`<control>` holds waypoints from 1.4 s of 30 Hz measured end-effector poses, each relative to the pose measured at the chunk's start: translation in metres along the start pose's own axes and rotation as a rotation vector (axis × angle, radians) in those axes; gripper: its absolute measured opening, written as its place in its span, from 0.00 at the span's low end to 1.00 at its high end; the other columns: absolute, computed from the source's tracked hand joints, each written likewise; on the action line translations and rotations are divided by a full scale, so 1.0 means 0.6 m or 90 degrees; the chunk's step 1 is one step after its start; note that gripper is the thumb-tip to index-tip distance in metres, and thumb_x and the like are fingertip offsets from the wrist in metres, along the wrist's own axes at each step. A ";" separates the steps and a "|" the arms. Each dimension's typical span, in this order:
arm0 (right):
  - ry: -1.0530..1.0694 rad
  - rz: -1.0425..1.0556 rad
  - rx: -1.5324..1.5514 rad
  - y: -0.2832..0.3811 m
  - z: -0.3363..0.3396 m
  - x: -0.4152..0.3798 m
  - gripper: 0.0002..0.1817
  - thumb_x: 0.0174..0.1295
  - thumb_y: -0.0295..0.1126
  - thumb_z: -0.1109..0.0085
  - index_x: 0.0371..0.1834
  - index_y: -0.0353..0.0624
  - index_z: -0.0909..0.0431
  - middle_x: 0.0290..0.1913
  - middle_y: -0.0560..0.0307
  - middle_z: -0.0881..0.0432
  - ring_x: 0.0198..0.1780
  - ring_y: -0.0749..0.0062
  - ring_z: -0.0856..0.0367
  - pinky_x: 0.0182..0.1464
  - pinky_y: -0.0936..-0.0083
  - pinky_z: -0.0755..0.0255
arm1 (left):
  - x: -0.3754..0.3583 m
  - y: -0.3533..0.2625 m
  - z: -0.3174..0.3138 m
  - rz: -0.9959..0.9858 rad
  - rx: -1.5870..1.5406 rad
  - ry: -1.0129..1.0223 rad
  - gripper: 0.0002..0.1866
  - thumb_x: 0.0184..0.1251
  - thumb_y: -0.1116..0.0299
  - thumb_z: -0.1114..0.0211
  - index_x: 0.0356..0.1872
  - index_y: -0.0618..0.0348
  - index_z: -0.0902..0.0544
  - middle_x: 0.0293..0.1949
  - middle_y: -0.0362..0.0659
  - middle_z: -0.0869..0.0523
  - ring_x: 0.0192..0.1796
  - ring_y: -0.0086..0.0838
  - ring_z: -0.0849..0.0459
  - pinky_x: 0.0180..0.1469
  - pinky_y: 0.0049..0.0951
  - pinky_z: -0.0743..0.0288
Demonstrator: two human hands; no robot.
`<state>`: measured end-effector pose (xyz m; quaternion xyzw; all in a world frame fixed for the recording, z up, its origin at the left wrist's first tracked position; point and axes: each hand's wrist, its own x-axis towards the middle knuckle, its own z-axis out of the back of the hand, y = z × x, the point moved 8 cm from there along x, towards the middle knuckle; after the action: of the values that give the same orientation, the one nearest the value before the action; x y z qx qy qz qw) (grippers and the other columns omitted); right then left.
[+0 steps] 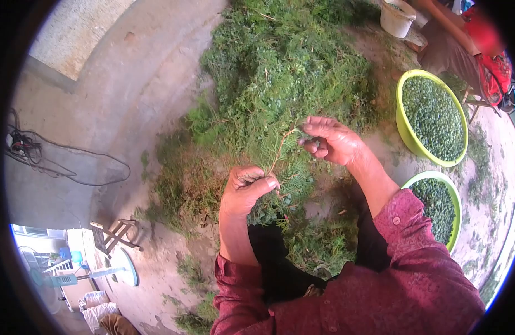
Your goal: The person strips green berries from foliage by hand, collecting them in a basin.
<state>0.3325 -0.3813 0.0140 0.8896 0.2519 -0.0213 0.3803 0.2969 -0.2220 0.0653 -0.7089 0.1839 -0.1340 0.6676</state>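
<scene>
My left hand (247, 192) is closed round the lower stem of a green sprig (281, 148), thumb pressed over the fingers. The sprig's thin brown stem slants up and right toward my right hand (327, 139). There the thumb and fingers are bent at the sprig's upper end; anything small between the fingertips is too small to make out. Both hands are over a large pile of leafy green branches (285, 67), which spreads ahead and beneath them. Loose greenery also lies between my legs.
Two green-rimmed tubs, an upper one (404, 120) and a lower one (457, 209), hold small green pieces at the right. A seated person and a white bucket (396, 23) are at the upper right. Black cable (73, 176), a wooden stool (120, 234) and a fan stand left.
</scene>
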 end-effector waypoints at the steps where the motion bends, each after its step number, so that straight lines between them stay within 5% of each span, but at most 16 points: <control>1: 0.011 -0.003 0.003 -0.001 -0.002 0.000 0.11 0.57 0.34 0.41 0.38 0.41 0.28 0.31 0.54 0.24 0.21 0.81 0.31 0.16 0.90 0.45 | -0.001 0.001 0.000 0.005 -0.023 -0.002 0.06 0.49 0.73 0.39 0.20 0.67 0.21 0.21 0.46 0.19 0.24 0.27 0.22 0.31 0.28 0.28; 12: -0.009 -0.016 0.016 -0.007 -0.003 0.004 0.06 0.53 0.23 0.43 0.33 0.42 0.28 0.24 0.59 0.27 0.17 0.83 0.37 0.16 0.89 0.49 | -0.004 0.007 0.012 0.020 -0.059 -0.010 0.05 0.48 0.75 0.39 0.20 0.66 0.21 0.21 0.47 0.18 0.24 0.28 0.22 0.30 0.27 0.28; 18: -0.183 0.025 -0.262 0.017 0.028 0.000 0.04 0.52 0.22 0.46 0.27 0.43 0.29 0.19 0.64 0.30 0.16 0.86 0.37 0.15 0.89 0.49 | -0.010 0.010 0.016 0.065 -0.015 -0.044 0.06 0.49 0.76 0.41 0.17 0.64 0.24 0.20 0.48 0.20 0.22 0.28 0.22 0.28 0.28 0.29; 20: -0.193 0.118 0.063 0.044 0.086 0.005 0.03 0.53 0.22 0.47 0.29 0.42 0.30 0.21 0.62 0.29 0.18 0.85 0.37 0.14 0.89 0.47 | -0.017 0.010 0.021 0.064 0.015 -0.048 0.07 0.47 0.77 0.41 0.13 0.62 0.27 0.19 0.51 0.20 0.21 0.32 0.23 0.26 0.30 0.29; 24: -0.090 0.110 0.105 0.037 0.060 0.008 0.04 0.54 0.23 0.48 0.33 0.41 0.30 0.29 0.57 0.26 0.21 0.82 0.32 0.15 0.91 0.43 | -0.022 0.007 0.046 0.029 -0.184 -0.131 0.07 0.46 0.79 0.43 0.15 0.60 0.31 0.17 0.52 0.23 0.20 0.39 0.24 0.23 0.34 0.30; 27: -0.028 0.001 -0.027 -0.001 -0.003 0.002 0.08 0.57 0.26 0.48 0.39 0.40 0.31 0.38 0.53 0.24 0.29 0.77 0.25 0.18 0.92 0.37 | -0.016 0.010 0.042 0.041 -0.228 -0.104 0.05 0.47 0.76 0.41 0.16 0.66 0.25 0.19 0.49 0.20 0.21 0.32 0.22 0.28 0.30 0.29; 35: 0.103 -0.023 0.000 -0.026 -0.072 0.011 0.22 0.58 0.29 0.45 0.57 0.40 0.34 0.32 0.61 0.26 0.30 0.77 0.26 0.21 0.89 0.37 | -0.011 0.017 0.024 0.070 -0.221 -0.054 0.05 0.48 0.75 0.40 0.19 0.67 0.22 0.20 0.47 0.19 0.21 0.30 0.22 0.26 0.28 0.29; 42: 0.079 -0.008 0.032 -0.025 -0.070 0.012 0.14 0.54 0.29 0.39 0.44 0.40 0.27 0.29 0.64 0.27 0.23 0.79 0.29 0.21 0.87 0.39 | -0.010 0.030 0.021 0.090 -0.165 -0.031 0.05 0.50 0.75 0.40 0.20 0.65 0.21 0.20 0.45 0.19 0.22 0.28 0.22 0.26 0.27 0.30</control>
<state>0.3254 -0.3403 0.0324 0.8969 0.2801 0.0249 0.3413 0.2957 -0.2086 0.0469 -0.7772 0.2332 -0.0445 0.5827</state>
